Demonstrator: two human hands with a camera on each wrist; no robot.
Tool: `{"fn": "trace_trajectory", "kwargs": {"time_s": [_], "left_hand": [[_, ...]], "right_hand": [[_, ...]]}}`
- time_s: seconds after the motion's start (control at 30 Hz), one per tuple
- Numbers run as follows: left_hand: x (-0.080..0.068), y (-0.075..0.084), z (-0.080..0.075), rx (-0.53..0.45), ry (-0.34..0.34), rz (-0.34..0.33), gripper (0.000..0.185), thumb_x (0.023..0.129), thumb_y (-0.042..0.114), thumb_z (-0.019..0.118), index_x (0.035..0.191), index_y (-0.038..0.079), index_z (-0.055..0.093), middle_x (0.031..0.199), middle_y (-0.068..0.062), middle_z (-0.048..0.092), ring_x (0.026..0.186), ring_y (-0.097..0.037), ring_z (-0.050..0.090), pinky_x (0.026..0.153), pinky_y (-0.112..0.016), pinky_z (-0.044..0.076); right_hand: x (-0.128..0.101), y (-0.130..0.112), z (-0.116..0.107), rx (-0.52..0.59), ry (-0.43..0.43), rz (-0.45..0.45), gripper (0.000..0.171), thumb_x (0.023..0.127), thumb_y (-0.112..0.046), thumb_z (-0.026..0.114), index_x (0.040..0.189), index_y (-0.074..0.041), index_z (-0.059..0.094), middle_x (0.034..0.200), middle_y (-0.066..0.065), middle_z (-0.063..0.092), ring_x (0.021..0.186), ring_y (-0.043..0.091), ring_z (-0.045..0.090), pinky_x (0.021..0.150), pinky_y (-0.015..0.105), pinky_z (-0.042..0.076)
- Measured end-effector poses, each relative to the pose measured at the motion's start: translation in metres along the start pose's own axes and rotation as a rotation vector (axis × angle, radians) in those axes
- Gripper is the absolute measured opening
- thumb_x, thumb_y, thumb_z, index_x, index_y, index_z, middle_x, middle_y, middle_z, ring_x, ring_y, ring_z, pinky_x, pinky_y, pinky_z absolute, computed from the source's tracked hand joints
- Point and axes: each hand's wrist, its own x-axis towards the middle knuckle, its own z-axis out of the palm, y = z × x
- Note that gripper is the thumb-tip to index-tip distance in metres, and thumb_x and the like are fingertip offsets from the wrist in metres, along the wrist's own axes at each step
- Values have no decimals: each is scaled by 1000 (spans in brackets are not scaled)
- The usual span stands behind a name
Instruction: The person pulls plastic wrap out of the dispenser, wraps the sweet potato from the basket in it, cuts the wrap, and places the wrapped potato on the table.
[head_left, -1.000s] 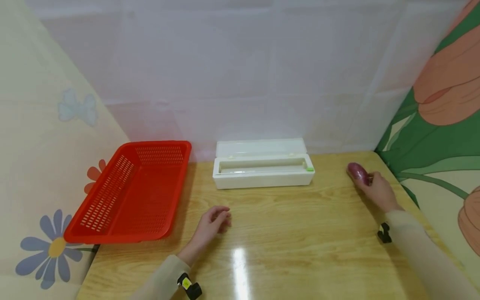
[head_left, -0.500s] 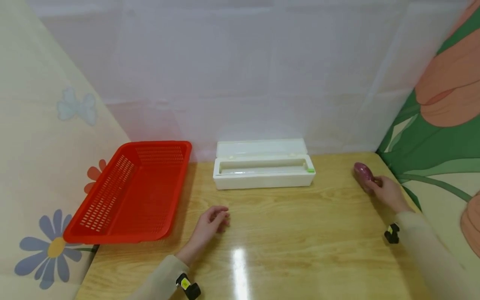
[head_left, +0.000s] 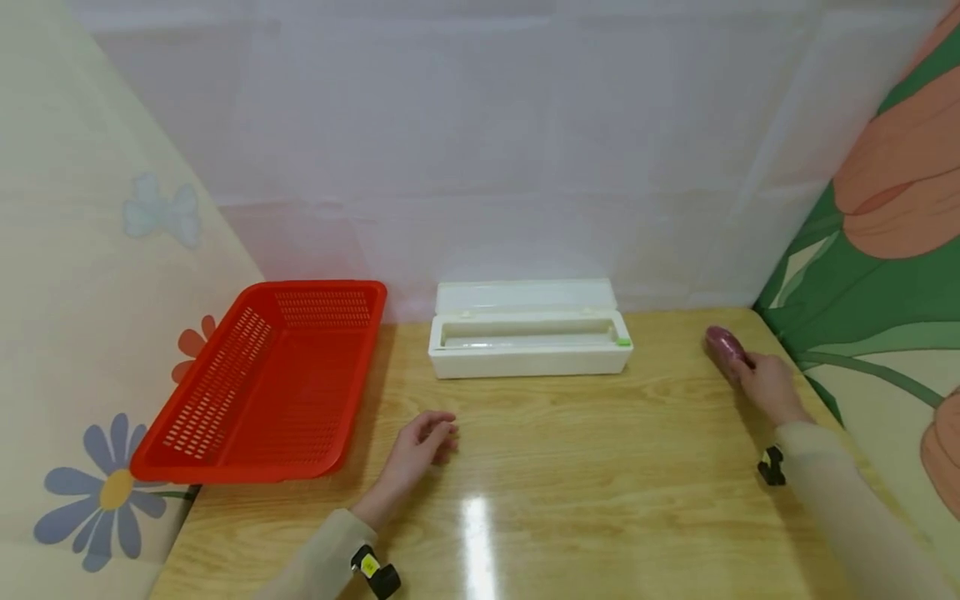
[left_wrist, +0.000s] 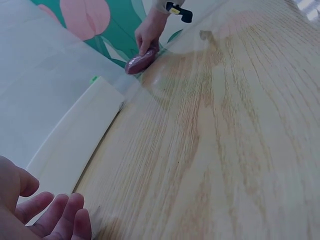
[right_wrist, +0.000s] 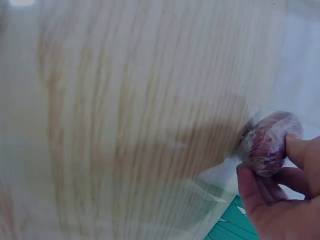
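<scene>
At the right of the table, my right hand (head_left: 771, 388) grips the near end of an elongated purple vegetable (head_left: 726, 348). Clear cling film, crinkled and shiny, covers the vegetable (right_wrist: 270, 142) in the right wrist view; thumb and fingers hold it from opposite sides. Whether its underside touches the table cannot be told. My left hand (head_left: 414, 450) is at the middle left, fingers loosely bent and holding nothing. Beyond it stands a long white cling film dispenser (head_left: 528, 363), its lid raised at the back and a green slider (head_left: 623, 342) at its right end.
A red plastic basket (head_left: 348, 417) with slotted sides stands at the left, with nothing visible inside. The wood-grain table (head_left: 600, 483) ends at a white sheet (head_left: 525, 167) behind and a flower-patterned cloth (head_left: 892, 292) on the right.
My right hand has shifted slightly right with the wrapped vegetable over the second, then a little back left in the last half second. The left hand has stayed nearly still.
</scene>
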Motion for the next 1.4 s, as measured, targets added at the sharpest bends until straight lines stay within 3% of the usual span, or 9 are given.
{"fn": "trace_trajectory", "kwargs": {"time_s": [0.23, 0.43, 0.67, 0.8, 1.07, 1.27, 1.4], "left_hand": [[1, -3, 0, -1, -5, 9, 26, 108, 9, 54, 127, -6, 63, 111, -20, 70, 90, -25, 70, 73, -30, 58], [-1, -4, 1, -2, 4, -5, 26, 108, 9, 54, 127, -7, 62, 113, -22, 70, 92, -27, 71, 75, -36, 60], [-2, -3, 3, 3, 3, -7, 26, 108, 9, 54, 128, -6, 62, 113, -21, 70, 92, -27, 71, 74, -35, 61], [-1, -2, 2, 1, 0, -5, 27, 108, 9, 54, 128, -6, 62, 114, -22, 70, 92, -26, 70, 74, -34, 60], [1, 1, 1, 0, -17, -7, 27, 108, 9, 54, 129, -6, 62, 114, -21, 69, 93, -26, 70, 75, -32, 59], [2, 2, 0, 6, -10, -14, 28, 108, 10, 54, 129, -6, 62, 114, -21, 69, 93, -25, 69, 75, -32, 58], [2, 1, 1, -12, -15, -2, 28, 108, 10, 54, 129, -7, 61, 114, -22, 69, 94, -27, 70, 74, -33, 58]], "right_hand": [[-5, 1, 6, -30, -16, -4, 48, 108, -18, 50, 120, 29, 51, 103, 44, 61, 87, 48, 63, 73, 55, 55], [-10, 5, 8, -49, -25, -34, 38, 105, -21, 57, 101, 17, 58, 80, 24, 63, 70, 32, 59, 59, 38, 47], [-12, 10, 4, -78, -2, -54, 45, 103, -18, 61, 118, 24, 55, 104, 43, 63, 93, 56, 63, 80, 64, 52], [-13, 6, 1, -85, -12, -60, 49, 103, -16, 63, 125, 27, 51, 114, 48, 59, 102, 62, 60, 87, 68, 51], [-15, 4, -4, -52, -92, -3, 58, 107, -22, 57, 135, 27, 43, 125, 49, 54, 110, 61, 58, 91, 66, 51], [-15, 0, -7, -8, -91, 14, 56, 108, -24, 57, 135, 24, 46, 125, 46, 57, 107, 55, 62, 80, 54, 59], [-14, -1, -4, 13, -75, 4, 54, 106, -20, 61, 134, 24, 46, 125, 46, 57, 109, 56, 61, 82, 55, 58]]}}
